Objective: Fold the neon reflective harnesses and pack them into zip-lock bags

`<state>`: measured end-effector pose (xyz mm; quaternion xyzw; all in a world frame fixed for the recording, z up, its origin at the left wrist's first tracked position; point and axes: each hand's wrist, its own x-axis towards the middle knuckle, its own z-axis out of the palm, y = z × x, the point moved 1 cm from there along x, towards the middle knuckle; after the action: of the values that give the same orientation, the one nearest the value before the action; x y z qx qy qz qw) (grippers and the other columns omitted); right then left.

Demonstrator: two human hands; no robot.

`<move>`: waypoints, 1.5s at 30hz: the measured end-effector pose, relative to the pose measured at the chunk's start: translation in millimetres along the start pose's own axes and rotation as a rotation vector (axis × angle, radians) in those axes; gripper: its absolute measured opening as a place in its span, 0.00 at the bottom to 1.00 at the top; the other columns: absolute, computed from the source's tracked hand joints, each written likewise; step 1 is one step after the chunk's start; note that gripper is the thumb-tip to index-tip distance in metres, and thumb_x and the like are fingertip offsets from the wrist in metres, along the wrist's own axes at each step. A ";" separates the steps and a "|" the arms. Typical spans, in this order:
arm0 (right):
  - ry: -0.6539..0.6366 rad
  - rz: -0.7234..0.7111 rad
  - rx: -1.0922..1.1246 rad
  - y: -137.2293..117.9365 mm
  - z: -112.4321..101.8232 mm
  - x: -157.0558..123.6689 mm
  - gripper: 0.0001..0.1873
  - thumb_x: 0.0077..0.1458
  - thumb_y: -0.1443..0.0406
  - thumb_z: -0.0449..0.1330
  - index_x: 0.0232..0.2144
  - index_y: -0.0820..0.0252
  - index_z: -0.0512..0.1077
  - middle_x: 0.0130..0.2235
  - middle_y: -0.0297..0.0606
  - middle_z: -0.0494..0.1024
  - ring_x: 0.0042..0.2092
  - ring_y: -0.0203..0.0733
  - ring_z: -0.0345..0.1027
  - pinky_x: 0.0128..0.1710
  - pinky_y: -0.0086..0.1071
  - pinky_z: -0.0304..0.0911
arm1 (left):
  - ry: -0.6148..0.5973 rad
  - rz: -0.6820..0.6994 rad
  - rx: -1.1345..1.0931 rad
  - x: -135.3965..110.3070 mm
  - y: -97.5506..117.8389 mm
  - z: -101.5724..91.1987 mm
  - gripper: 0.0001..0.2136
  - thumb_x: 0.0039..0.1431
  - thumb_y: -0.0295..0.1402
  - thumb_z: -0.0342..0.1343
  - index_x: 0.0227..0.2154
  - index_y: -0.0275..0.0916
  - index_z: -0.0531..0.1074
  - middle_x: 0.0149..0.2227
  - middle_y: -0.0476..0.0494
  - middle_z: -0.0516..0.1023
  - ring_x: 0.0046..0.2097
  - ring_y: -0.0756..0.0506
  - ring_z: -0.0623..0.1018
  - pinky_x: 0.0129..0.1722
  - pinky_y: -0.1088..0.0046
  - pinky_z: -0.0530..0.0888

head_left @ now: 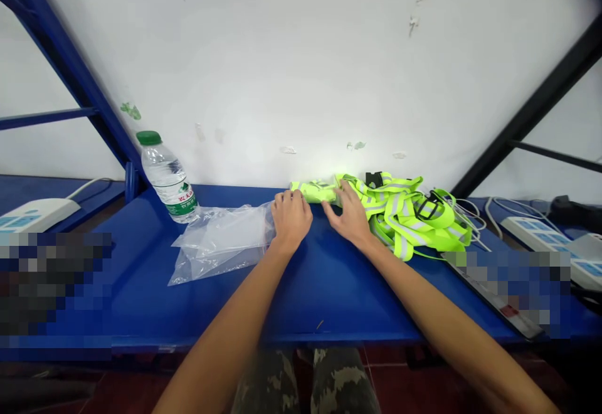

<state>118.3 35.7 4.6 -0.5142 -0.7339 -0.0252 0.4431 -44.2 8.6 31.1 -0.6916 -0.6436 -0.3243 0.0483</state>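
Note:
A small neon yellow-green bundle point(316, 192) lies near the wall and looks shiny, as if in clear plastic. My left hand point(290, 218) is at its left end with the fingers curled down; what they hold, if anything, is hidden. At the bundle's right end, my right hand point(348, 213) has thumb and fingers apart, the fingertips close to it or touching. A loose heap of neon reflective straps point(404, 210) with grey stripes and black buckles lies just right of that hand. Clear plastic bags point(226, 235) lie flat beside my left hand.
A water bottle point(169, 179) with a green cap stands at the back left of the blue table point(324, 295). White power strips point(35, 213) lie at far left and far right, with cables. A white wall rises behind; slanted metal posts point(75, 69) flank both sides.

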 end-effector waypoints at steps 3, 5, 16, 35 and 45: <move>-0.174 -0.235 -0.136 -1.5 1.0 -23.7 0.17 0.62 0.61 0.52 0.46 0.62 0.75 0.58 0.51 0.72 0.63 0.51 0.61 0.63 0.47 0.56 | -0.101 0.102 0.063 -6.6 4.0 10.8 0.13 0.66 0.31 0.43 0.44 0.37 0.72 0.48 0.32 0.76 0.53 0.36 0.70 0.52 0.57 0.66; -0.174 -0.237 -0.177 -3.7 -6.2 -27.2 0.17 0.63 0.63 0.50 0.45 0.63 0.76 0.54 0.50 0.75 0.60 0.50 0.65 0.62 0.44 0.58 | -0.147 0.128 0.077 -9.4 6.1 13.5 0.13 0.65 0.31 0.44 0.45 0.36 0.72 0.48 0.31 0.76 0.54 0.35 0.70 0.55 0.53 0.65; -0.270 0.126 -0.564 11.6 -30.5 -18.2 0.25 0.59 0.64 0.54 0.58 0.63 0.65 0.55 0.55 0.71 0.55 0.61 0.64 0.52 0.52 0.60 | -0.235 0.278 -0.118 -11.9 23.5 30.6 0.13 0.66 0.31 0.44 0.47 0.35 0.71 0.47 0.34 0.77 0.51 0.38 0.75 0.53 0.61 0.70; -0.016 -0.418 0.016 -51.9 -26.1 -34.3 0.12 0.62 0.59 0.55 0.39 0.60 0.75 0.40 0.46 0.81 0.44 0.49 0.75 0.47 0.40 0.69 | -0.536 -0.516 -1.754 1.7 23.6 34.5 0.07 0.51 0.29 0.64 0.31 0.37 0.71 0.29 0.49 0.76 0.34 0.51 0.76 0.40 0.76 0.72; -0.053 0.170 -0.241 14.6 -74.4 36.7 0.17 0.46 0.60 0.67 0.38 0.61 0.72 0.44 0.51 0.77 0.54 0.60 0.64 0.54 0.56 0.56 | -0.374 -0.213 -1.001 -10.9 24.0 48.4 0.17 0.55 0.39 0.62 0.45 0.37 0.72 0.42 0.39 0.79 0.41 0.42 0.79 0.44 0.65 0.73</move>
<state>173.2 32.8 68.4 -0.6245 -0.6906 -0.0621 0.3593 -3.0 18.6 -4.0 -0.6068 -0.4749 -0.4658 -0.4351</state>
